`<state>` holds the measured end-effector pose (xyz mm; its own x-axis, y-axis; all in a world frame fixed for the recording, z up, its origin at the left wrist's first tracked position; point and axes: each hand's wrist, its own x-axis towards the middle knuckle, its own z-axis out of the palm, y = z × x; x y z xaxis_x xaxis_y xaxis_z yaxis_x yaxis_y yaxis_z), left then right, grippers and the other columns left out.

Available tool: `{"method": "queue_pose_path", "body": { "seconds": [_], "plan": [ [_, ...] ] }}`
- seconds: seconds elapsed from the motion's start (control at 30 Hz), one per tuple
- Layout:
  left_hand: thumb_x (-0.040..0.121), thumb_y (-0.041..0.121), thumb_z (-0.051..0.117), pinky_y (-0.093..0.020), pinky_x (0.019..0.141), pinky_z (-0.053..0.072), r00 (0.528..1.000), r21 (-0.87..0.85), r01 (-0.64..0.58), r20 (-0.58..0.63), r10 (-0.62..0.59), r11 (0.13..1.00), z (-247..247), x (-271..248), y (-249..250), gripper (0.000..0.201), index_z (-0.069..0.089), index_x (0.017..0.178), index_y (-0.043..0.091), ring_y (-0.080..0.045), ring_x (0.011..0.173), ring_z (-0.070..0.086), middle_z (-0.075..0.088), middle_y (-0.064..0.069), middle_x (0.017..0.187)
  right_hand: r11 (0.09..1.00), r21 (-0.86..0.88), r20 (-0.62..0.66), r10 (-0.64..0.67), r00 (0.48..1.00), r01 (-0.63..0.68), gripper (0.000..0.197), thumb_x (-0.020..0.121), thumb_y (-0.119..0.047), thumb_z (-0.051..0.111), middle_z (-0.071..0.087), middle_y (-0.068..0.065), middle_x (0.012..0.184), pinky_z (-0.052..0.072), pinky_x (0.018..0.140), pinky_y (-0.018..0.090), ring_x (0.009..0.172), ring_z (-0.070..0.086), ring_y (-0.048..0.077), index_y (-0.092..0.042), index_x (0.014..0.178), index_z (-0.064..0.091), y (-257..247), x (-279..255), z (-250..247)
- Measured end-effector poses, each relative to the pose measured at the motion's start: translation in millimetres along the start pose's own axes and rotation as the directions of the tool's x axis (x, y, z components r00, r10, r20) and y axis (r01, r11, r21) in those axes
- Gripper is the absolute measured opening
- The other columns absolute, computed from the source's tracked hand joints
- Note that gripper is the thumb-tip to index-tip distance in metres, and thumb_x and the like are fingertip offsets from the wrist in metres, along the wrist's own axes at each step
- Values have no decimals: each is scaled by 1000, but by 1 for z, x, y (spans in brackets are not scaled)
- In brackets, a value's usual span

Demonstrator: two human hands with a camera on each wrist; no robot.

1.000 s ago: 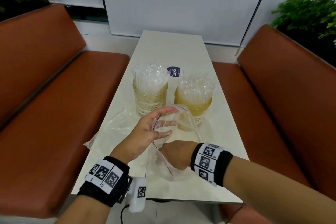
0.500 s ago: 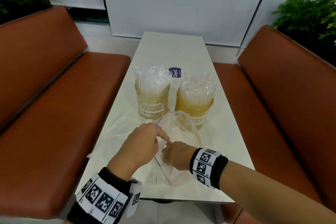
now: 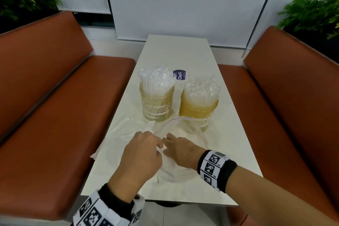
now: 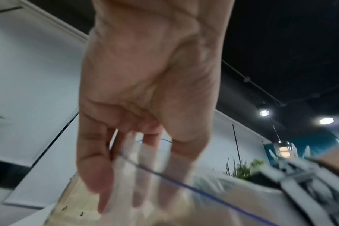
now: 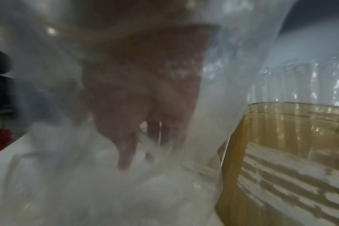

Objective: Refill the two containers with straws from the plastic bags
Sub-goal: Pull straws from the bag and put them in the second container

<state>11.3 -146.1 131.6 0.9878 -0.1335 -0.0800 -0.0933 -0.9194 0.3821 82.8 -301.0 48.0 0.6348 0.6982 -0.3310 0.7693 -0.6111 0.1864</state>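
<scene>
Left hand (image 3: 142, 154) is pinching the clear blue-lined zip bag (image 3: 180, 129); the right hand's (image 3: 180, 149) grip, blurred behind film in the wrist view, I cannot tell.

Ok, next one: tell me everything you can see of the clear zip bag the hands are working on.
The zip bag is thin, clear, soft plastic with a purple-blue line along its mouth, which arches open just in front of the two straw-filled containers. It lies crumpled on the white table, near the front edge. No straws show inside. The left hand pinches its edge; the right hand presses into it, fingers seen through the film in the right wrist view. A second flattened bag lies to its left.
</scene>
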Motion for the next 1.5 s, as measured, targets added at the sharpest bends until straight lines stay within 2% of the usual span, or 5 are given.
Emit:
{"method": "queue_pose_path", "body": {
  "seconds": [0.23,0.6,0.93,1.27,1.5],
  "plan": [
    [73,37,82,-26,66,39,993,193,107,23,-114,975,7,9,-5,58,54,123,33,-17,78,49,43,7,121,789,615,-111,96,989,-7,12,92,-8,48,64,6,100,49,84,41,95,61,27,-15,95,57,23,-9,-45],
    [68,33,90,-26,90,45,998,-136,60,27,-56,989,17,40,-11,73,56,134,32,-16,116,54,58,4,124,175,884,-467,340,816,433,17,106,-15,50,44,-2,62,52,56,31,54,45,11,-6,109,64,43,-30,-157],
    [74,41,85,-20,91,39,998,-262,59,53,-46,963,27,37,-25,63,56,130,36,-6,112,48,57,12,121,353,613,-670,706,229,706,14,108,-22,44,46,-4,71,38,53,33,59,41,14,-13,103,54,144,-57,-214],
    [78,40,83,-21,63,49,997,-371,56,69,-33,927,32,39,-33,52,59,124,39,-9,76,54,54,15,117,202,859,-419,806,419,470,15,108,-25,44,54,4,70,58,75,42,64,58,18,-13,105,51,188,-9,-127],
    [79,43,81,-22,70,49,997,-388,38,78,-8,921,32,42,-31,51,59,125,41,-8,75,54,55,18,118,362,921,-390,838,382,145,36,90,-13,72,72,4,105,58,92,33,94,70,12,-15,125,63,189,-8,-85]
  ]
}}
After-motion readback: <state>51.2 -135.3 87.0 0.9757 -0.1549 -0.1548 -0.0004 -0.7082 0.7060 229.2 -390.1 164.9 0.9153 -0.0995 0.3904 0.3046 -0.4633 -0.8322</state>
